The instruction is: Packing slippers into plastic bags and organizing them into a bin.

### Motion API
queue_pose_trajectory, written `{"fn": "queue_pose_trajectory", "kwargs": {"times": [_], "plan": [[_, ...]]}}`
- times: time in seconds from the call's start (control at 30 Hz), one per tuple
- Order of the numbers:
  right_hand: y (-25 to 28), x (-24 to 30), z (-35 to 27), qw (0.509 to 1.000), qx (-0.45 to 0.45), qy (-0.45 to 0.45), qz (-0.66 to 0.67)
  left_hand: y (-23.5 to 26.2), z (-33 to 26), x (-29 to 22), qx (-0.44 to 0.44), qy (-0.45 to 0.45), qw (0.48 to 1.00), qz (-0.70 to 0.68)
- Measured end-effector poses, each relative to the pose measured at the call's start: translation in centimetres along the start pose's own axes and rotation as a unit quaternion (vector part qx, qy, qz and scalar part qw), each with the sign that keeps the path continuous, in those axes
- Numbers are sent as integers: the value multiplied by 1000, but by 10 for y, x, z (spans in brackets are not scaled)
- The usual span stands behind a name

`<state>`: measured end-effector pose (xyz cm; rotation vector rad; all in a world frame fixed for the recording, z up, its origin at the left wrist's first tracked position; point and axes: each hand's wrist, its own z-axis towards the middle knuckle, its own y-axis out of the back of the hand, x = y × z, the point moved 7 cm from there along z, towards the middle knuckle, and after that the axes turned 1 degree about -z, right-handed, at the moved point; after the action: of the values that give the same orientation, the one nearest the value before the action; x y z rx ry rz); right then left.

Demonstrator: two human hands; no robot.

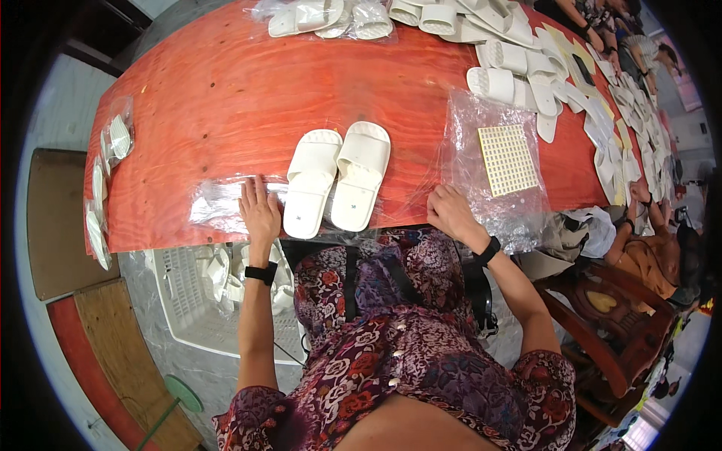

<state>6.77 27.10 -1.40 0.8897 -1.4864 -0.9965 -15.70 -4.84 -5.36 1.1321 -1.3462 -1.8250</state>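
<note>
The red wooden table fills most of my view, and I place everything else from it. Below its near edge, on the floor to my left, stands a white plastic basket with more white slippers in it. On the table's far right end lie heaps of white slippers, and other people's hands work along that side. Right of the table's middle lies a crinkled clear plastic bag with a cream perforated insert sheet on it. At the table's near edge, centred before me, sits a pair of white slide slippers, side by side and touching, toes pointing away. A flat clear bag lies just left of the pair, and my left hand rests flat on it, fingers straight and together, holding nothing. My right hand rests at the table's near edge on the crinkled bag, fingers curled under; whether they pinch the plastic I cannot tell.
</note>
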Motion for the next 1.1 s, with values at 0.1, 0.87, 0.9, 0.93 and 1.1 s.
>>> {"fn": "queue_pose_trajectory", "kwargs": {"times": [0.1,0.87,0.9,0.93,1.1], "plan": [[27,-3,2,994,3,-70,87,-1,-3,5,-6,1,1000,11],[15,-35,6,692,-256,-180,651,14,14,79,-44,122,989,70],[14,-43,3,681,-287,-191,646,7,12,80,-36,128,988,83],[14,-47,2,682,-288,-192,645,7,12,77,-34,127,988,82],[13,-65,-20,685,-409,-229,558,7,10,72,-65,134,987,62]]}}
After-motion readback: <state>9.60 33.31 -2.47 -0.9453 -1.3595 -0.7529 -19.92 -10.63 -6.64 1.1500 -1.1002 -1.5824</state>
